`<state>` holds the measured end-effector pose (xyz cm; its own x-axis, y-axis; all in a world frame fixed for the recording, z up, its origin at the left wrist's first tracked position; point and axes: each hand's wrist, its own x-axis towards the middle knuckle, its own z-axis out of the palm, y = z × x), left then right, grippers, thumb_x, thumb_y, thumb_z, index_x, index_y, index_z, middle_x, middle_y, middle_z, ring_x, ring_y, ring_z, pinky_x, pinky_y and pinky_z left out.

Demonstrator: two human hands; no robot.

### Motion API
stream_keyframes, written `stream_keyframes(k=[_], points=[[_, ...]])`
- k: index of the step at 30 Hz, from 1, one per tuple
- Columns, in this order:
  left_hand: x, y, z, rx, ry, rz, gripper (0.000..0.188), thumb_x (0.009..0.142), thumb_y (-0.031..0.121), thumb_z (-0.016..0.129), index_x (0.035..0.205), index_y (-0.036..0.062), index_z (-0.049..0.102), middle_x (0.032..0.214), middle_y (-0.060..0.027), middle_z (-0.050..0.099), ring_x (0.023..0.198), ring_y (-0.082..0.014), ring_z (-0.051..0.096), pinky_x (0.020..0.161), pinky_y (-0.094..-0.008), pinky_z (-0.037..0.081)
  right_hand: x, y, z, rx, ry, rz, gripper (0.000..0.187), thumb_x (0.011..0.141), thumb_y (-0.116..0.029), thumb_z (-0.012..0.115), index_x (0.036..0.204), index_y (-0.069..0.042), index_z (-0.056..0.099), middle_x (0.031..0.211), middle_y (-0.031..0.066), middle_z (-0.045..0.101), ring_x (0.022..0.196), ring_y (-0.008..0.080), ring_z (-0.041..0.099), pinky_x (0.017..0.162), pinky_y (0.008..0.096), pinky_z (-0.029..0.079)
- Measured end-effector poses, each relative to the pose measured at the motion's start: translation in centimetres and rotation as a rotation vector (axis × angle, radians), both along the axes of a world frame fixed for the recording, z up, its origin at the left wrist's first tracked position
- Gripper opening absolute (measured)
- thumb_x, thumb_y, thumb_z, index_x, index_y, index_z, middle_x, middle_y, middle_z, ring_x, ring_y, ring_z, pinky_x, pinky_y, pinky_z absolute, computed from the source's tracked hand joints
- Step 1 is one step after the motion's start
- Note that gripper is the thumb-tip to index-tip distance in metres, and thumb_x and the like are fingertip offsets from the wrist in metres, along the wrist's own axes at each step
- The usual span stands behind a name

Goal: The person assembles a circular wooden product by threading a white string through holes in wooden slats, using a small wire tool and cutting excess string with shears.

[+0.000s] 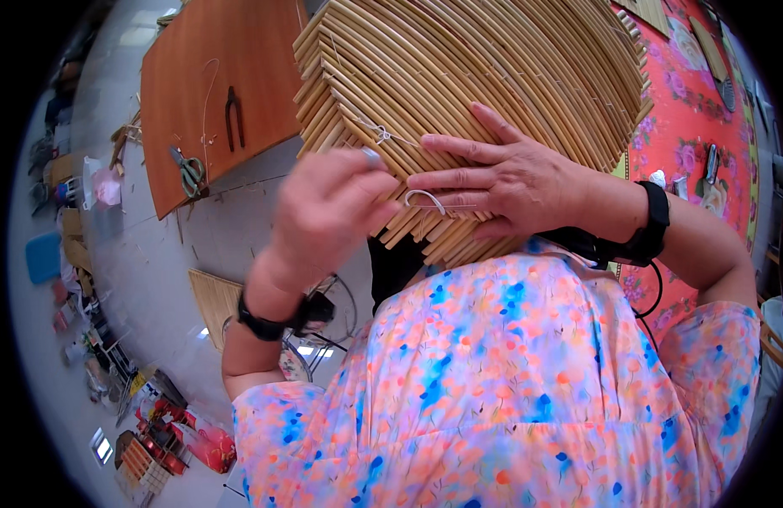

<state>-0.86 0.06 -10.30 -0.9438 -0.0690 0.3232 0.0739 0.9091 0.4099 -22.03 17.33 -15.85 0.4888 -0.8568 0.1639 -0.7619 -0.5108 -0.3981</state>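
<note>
A panel of thin bamboo sticks [493, 76], set in slanting rows, lies across my lap. My right hand [514, 178] rests flat on its near part, fingers spread. Beside that hand's fingertips, a white cord [425, 196] curves in a loop over the sticks. Farther up, a knotted white string [381, 133] crosses the panel. My left hand [332, 203] is at the panel's left edge, its fingers curled together and blurred by motion. Something silvery shows at a fingertip; what the fingers hold, if anything, cannot be made out.
On a brown wooden board [176, 110] at the far left lie scissors [189, 172] and dark pliers [233, 118]. To the right is a red flowered cloth [688, 93]. A smaller bamboo panel [214, 303] lies below on the floor. Assorted items line the left side.
</note>
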Motion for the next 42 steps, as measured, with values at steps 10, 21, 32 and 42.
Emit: stream_keyframes(k=[10,21,32,42], points=[[0.3,3.8,-1.4,0.053,-0.091,0.112,0.012,0.078,0.005,0.074,0.086,0.0027,0.065,0.091,-0.0106,0.064,0.084,-0.0255,0.064,0.071,-0.0331,0.051,-0.2,0.1,0.0,-0.011,-0.041,0.008,0.053,0.077,-0.035,0.068,0.127,-0.020,0.056,0.155,-0.0087,0.035,0.148,0.0247,0.020,0.116,0.0633,0.000],[-1.7,4.6,0.4,1.150,-0.169,0.059,0.002,0.098,0.003,0.054,0.096,0.0011,0.055,0.082,-0.0034,0.062,0.069,-0.0070,0.055,0.061,-0.0210,0.045,0.0,0.1,-0.3,-0.014,-0.069,0.033,0.069,0.077,-0.033,0.072,0.141,-0.025,0.047,0.154,-0.0088,0.035,0.148,0.0252,0.020,0.115,0.0652,0.004],[-6.8,3.0,8.5,0.750,0.149,-0.050,0.001,0.095,-0.001,0.056,0.096,-0.0010,0.056,0.077,-0.0053,0.056,0.058,-0.0063,0.047,0.050,-0.0196,0.036,0.1,0.2,0.2,0.030,-0.073,0.019,0.060,0.079,-0.029,0.070,0.136,-0.018,0.053,0.153,-0.0070,0.037,0.148,0.0244,0.019,0.115,0.0662,0.005],[-7.1,0.6,8.3,0.842,0.076,0.096,0.005,0.095,0.002,0.059,0.095,-0.0027,0.057,0.074,-0.0043,0.057,0.059,-0.0061,0.049,0.051,-0.0192,0.036,0.1,0.1,0.2,0.011,-0.042,-0.002,0.058,0.078,-0.031,0.070,0.133,-0.019,0.056,0.151,-0.0065,0.040,0.148,0.0237,0.022,0.115,0.0661,0.008]])
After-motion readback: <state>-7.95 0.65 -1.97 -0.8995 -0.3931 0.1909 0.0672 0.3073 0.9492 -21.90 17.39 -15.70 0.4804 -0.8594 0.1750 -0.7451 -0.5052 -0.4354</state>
